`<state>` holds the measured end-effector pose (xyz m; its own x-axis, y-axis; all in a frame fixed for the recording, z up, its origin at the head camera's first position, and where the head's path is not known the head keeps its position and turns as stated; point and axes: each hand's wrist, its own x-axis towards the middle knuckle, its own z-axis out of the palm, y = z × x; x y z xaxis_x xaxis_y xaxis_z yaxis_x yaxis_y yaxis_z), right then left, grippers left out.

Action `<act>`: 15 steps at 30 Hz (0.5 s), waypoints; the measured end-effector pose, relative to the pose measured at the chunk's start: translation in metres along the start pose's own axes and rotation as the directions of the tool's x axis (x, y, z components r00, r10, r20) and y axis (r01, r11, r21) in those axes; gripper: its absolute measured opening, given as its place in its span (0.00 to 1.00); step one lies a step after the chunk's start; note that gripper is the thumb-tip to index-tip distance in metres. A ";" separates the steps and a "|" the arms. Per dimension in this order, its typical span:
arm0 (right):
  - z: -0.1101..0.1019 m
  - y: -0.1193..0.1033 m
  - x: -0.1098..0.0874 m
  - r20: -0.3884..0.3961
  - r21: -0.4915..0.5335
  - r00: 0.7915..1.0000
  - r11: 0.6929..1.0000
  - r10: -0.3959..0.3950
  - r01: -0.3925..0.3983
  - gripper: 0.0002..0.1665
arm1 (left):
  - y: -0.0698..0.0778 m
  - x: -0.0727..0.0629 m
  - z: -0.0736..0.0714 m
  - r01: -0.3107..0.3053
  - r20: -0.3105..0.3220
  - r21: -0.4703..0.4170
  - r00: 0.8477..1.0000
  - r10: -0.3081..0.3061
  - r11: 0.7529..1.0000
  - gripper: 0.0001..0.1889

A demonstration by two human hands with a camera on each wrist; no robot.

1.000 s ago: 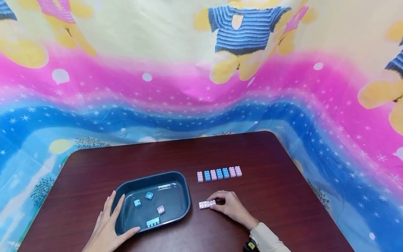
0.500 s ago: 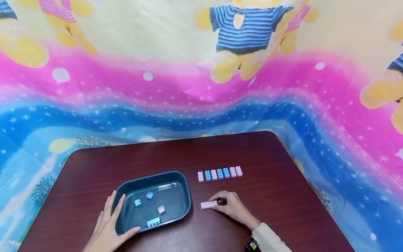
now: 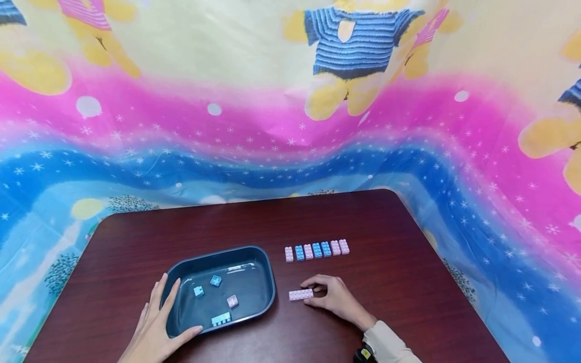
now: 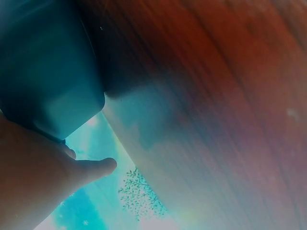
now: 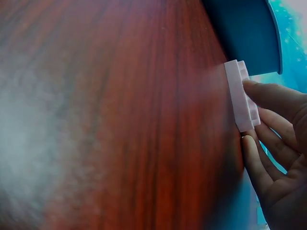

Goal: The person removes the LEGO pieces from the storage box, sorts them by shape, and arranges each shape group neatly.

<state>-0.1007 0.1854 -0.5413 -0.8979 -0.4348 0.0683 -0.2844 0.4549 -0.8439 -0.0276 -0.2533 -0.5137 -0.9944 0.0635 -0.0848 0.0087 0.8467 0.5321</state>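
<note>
My left hand (image 3: pixel 153 322) rests at the left end of a dark blue-grey tray (image 3: pixel 268 269), fingers spread along the rim and thumb at the near edge. Inside the tray lie a pink brick (image 3: pixel 232 301), two small blue bricks (image 3: pixel 216 281) and a longer light-blue toy brick (image 3: pixel 221 319). A long pink building brick (image 3: pixel 301 295) lies on the table right of the tray, studs up. Around its right end my right hand (image 3: pixel 333 297) holds thumb and index finger slightly apart. The right wrist view shows that brick (image 5: pixel 237 96) beside the fingertips (image 5: pixel 248 141).
Behind the right hand, pink and blue bricks (image 3: pixel 316 250) stand in a row on the dark wooden table (image 3: pixel 386 282). A printed cloth (image 3: pixel 254 126) hangs along the table's far and side edges. A dark watch (image 3: pixel 363 354) is at the right sleeve (image 3: pixel 386 343).
The long pink brick shifted slightly right, then stayed put. My right thumb and index finger have loosened a little from its end. The left hand and tray have not moved.
</note>
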 end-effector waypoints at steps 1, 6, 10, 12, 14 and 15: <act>0.000 0.000 0.001 0.003 0.012 1.000 1.000 0.007 -0.007 0.18 | 0.000 0.000 0.000 -0.001 -0.001 -0.001 1.000 0.001 1.000 0.66; -0.005 -0.006 0.006 -0.013 0.029 1.000 0.999 0.025 -0.025 0.21 | -0.001 -0.002 0.000 -0.012 -0.014 -0.014 1.000 0.012 1.000 0.65; -0.010 -0.014 0.013 -0.043 -0.002 0.999 1.000 0.030 -0.030 0.22 | 0.000 -0.001 -0.001 -0.017 -0.022 -0.025 1.000 0.017 1.000 0.64; -0.012 -0.018 0.016 -0.049 -0.013 0.998 1.000 0.027 -0.028 0.23 | 0.001 -0.002 -0.001 -0.017 -0.025 -0.026 1.000 0.016 1.000 0.64; -0.012 -0.023 0.019 -0.048 -0.013 0.999 1.000 0.024 -0.025 0.24 | 0.001 -0.002 -0.001 -0.014 -0.024 -0.027 1.000 0.014 1.000 0.64; -0.012 -0.025 0.021 -0.047 -0.010 0.999 1.000 0.019 -0.020 0.25 | 0.001 -0.003 -0.002 -0.012 -0.025 -0.025 1.000 0.012 1.000 0.64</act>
<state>-0.1170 0.1742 -0.5119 -0.9181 -0.3887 0.0772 -0.2700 0.4708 -0.8399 -0.0252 -0.2538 -0.5119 -0.9965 0.0604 -0.0577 0.0183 0.8321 0.5543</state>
